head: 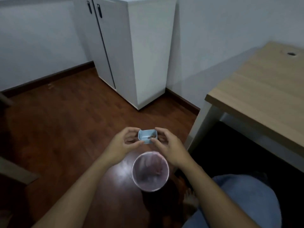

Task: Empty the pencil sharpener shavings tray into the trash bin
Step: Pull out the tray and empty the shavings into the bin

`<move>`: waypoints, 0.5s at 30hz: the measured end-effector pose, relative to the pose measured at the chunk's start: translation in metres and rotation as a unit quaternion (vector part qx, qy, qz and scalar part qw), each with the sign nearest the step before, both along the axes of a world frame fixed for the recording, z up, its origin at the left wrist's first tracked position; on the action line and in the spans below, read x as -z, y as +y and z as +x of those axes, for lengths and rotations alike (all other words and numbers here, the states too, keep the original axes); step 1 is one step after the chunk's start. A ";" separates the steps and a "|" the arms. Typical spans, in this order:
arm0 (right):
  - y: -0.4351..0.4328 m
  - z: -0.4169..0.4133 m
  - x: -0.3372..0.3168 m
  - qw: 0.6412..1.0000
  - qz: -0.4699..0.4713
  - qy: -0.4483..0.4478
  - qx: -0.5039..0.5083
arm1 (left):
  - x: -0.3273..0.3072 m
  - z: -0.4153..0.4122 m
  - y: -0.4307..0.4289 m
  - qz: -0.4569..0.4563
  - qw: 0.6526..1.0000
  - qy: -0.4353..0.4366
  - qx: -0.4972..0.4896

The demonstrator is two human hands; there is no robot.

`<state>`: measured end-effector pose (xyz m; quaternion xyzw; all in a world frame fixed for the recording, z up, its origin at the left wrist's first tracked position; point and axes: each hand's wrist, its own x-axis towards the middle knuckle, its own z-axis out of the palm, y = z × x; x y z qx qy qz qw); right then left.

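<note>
A small light-blue shavings tray (146,136) is held between both hands above the floor, its open side facing up, with a few brown shavings in its right corner. My left hand (123,145) pinches its left end between thumb and fingers. My right hand (168,145) grips its right end. Just below the hands, nearer to me, stands a round trash bin (150,171) lined with a pinkish bag, its mouth open. The tray is slightly beyond the bin's far rim, not over its middle.
A wooden desk (256,96) with a white leg stands at the right, dark space beneath it. A white two-door cabinet (131,51) stands against the far wall. Dark wood floor (65,120) lies to the left. My knee in blue jeans (246,203) is at the lower right.
</note>
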<state>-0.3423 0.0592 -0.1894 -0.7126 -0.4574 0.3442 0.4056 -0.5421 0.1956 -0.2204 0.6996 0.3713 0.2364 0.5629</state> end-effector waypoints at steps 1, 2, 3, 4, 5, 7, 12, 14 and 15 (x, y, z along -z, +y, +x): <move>-0.002 -0.004 0.014 1.000 -0.012 0.016 0.009 | 0.015 -0.003 -0.003 -0.016 1.000 0.012 0.001; -0.005 -0.007 0.029 0.999 -0.027 0.033 0.017 | 0.030 -0.006 -0.006 -0.031 0.999 0.023 0.000; -0.009 -0.010 0.042 0.998 -0.046 0.046 0.023 | 0.045 -0.008 -0.010 -0.043 0.998 0.036 0.002; -0.012 -0.012 0.052 0.996 -0.061 0.057 0.028 | 0.057 -0.010 -0.014 -0.051 0.998 0.047 0.006; -0.014 -0.013 0.060 0.995 -0.075 0.063 0.033 | 0.068 -0.011 -0.017 -0.056 0.997 0.059 0.010; -0.013 -0.012 0.068 0.991 -0.105 0.070 0.041 | 0.083 -0.012 -0.020 -0.060 0.994 0.089 0.009; -0.012 -0.011 0.095 0.983 -0.146 0.070 0.082 | 0.105 -0.005 -0.031 -0.115 0.984 0.132 -0.006; -0.012 -0.010 0.109 0.982 -0.148 0.077 0.089 | 0.111 0.001 -0.034 -0.132 0.977 0.165 -0.010; -0.011 -0.009 0.114 0.980 -0.159 0.086 0.087 | 0.112 0.004 -0.036 -0.136 0.974 0.182 -0.007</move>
